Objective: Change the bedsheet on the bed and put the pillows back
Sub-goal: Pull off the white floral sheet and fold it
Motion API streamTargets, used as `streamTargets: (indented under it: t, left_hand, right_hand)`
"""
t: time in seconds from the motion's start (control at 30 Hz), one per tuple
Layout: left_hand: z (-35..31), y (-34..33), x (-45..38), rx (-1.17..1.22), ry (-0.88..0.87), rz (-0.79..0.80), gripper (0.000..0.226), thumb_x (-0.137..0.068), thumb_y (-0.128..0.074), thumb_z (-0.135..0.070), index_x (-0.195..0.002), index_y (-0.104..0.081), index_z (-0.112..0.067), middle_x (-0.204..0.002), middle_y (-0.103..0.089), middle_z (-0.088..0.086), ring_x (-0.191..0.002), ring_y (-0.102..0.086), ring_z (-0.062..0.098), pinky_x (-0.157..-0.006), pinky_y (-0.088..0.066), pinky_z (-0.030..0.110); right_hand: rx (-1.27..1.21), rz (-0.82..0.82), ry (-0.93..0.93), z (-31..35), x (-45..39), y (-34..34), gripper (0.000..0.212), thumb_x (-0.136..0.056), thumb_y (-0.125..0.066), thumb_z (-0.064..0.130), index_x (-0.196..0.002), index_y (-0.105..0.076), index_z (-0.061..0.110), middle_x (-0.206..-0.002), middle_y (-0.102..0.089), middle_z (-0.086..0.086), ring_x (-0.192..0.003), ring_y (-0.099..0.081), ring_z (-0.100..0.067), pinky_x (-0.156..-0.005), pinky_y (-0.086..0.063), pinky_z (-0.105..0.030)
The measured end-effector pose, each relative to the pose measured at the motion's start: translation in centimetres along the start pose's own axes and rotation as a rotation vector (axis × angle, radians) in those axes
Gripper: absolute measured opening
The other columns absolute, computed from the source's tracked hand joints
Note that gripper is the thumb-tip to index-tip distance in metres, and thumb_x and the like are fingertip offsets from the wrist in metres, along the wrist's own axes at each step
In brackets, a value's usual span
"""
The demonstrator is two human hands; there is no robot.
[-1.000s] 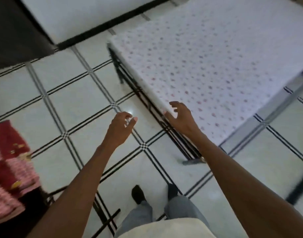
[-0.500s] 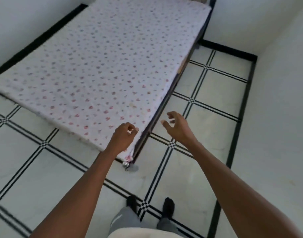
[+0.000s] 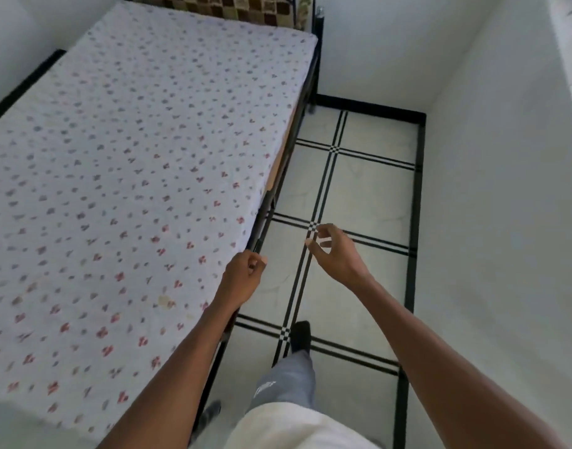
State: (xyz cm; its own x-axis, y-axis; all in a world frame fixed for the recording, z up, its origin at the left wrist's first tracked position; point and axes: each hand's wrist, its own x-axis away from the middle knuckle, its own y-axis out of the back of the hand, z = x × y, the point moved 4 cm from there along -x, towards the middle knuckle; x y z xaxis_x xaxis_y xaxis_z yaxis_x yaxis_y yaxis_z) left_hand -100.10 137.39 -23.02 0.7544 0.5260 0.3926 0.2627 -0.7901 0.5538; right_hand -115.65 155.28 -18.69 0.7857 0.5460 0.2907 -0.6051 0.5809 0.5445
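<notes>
Where bed ends, tiled aisle.

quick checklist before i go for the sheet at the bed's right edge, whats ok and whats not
1. Left hand free: ok, fingers loosely curled, holding nothing.
2. Right hand free: ok, it hangs empty over the tiled floor.
3. Hands on the floral sheet: not ok, neither grips it; the left is just at its right edge.
4. Bed top free of things: ok, no pillows on the part in view.
5. Walkway beside the bed frame: ok, only the person's feet on it.
6. Sheet tucked or loose at the edge: cannot tell.
</notes>
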Motion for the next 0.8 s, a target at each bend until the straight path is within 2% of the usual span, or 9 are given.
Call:
streamTargets:
  t: [0.13,0.27,0.37,0.47,0.57,0.67,0.8]
  left_hand:
    - [-7.2,-0.2,-9.5,-0.031,-0.03,0.03,0.028,-0.104,-0.058,-0.034,-0.122,-0.062,-0.014,-0.116,-0.06,-0.003,-0.105,-0.06,0.015,-0.086,-0.044,0.025]
    - [-12.7,-0.5,-18.7,-0.087,-0.034,0.13,0.029,-0.104,-0.057,-0.037,-0.123,-0.061,-0.015,-0.117,-0.064,-0.001,-0.106,-0.062,0.017,-0.089,-0.049,0.028]
    - [-16.4,-0.7,-27.1,-0.147,-0.059,0.165,0.03,-0.104,-0.057,-0.035,-0.124,-0.062,-0.013,-0.116,-0.066,0.001,-0.104,-0.063,0.017,-0.088,-0.05,0.027]
    - [-20.2,-0.4,-36.3,-0.232,-0.122,0.127,0.029,-0.104,-0.057,-0.035,-0.123,-0.062,-0.013,-0.115,-0.066,0.002,-0.099,-0.062,0.015,-0.086,-0.051,0.028]
    - [-23.2,1.2,-44.3,-0.29,-0.095,0.073,0.03,-0.104,-0.055,-0.037,-0.121,-0.061,-0.013,-0.113,-0.062,-0.001,-0.1,-0.062,0.015,-0.085,-0.051,0.03]
    - [-26.8,3.6,-52.6,-0.362,-0.133,0.002,0.032,-0.104,-0.056,-0.035,-0.124,-0.061,-0.01,-0.119,-0.061,0.006,-0.105,-0.063,0.022,-0.09,-0.054,0.037]
    - [-30.2,7.2,-62.9,-0.431,-0.143,-0.107,0.035,-0.104,-0.055,-0.038,-0.127,-0.059,-0.012,-0.125,-0.06,0.009,-0.107,-0.062,0.025,-0.091,-0.054,0.04]
  right_hand:
    - [-0.037,-0.056,-0.047,0.7,-9.5,6.3,0.048,-0.097,-0.067,0.041,-0.134,-0.057,0.013,-0.127,-0.063,-0.006,-0.108,-0.068,-0.021,-0.093,-0.059,-0.045]
    - [-0.042,-0.082,-0.065,1.4,-19.0,11.3,0.046,-0.098,-0.066,0.04,-0.134,-0.057,0.012,-0.129,-0.062,-0.006,-0.112,-0.066,-0.021,-0.087,-0.059,-0.036]
    - [-0.004,-0.057,-0.065,1.2,-27.4,14.0,0.049,-0.099,-0.064,0.04,-0.138,-0.055,0.012,-0.132,-0.061,-0.007,-0.114,-0.064,-0.021,-0.092,-0.058,-0.04]
    - [0.058,-0.027,-0.031,0.8,-37.2,16.3,0.051,-0.099,-0.064,0.04,-0.141,-0.053,0.012,-0.134,-0.06,-0.008,-0.114,-0.063,-0.021,-0.092,-0.057,-0.038]
    - [0.118,0.025,-0.04,1.2,-46.6,18.2,0.052,-0.099,-0.064,0.04,-0.141,-0.054,0.012,-0.134,-0.06,-0.01,-0.117,-0.063,-0.023,-0.093,-0.054,-0.036]
    - [0.197,0.084,0.018,3.3,-56.2,19.9,0.052,-0.099,-0.064,0.038,-0.141,-0.054,0.01,-0.135,-0.061,-0.011,-0.122,-0.062,-0.026,-0.098,-0.053,-0.038]
    - [0.254,0.139,0.039,7.3,-67.8,20.7,0.053,-0.099,-0.064,0.038,-0.142,-0.053,0.009,-0.136,-0.059,-0.013,-0.124,-0.06,-0.028,-0.103,-0.051,-0.043]
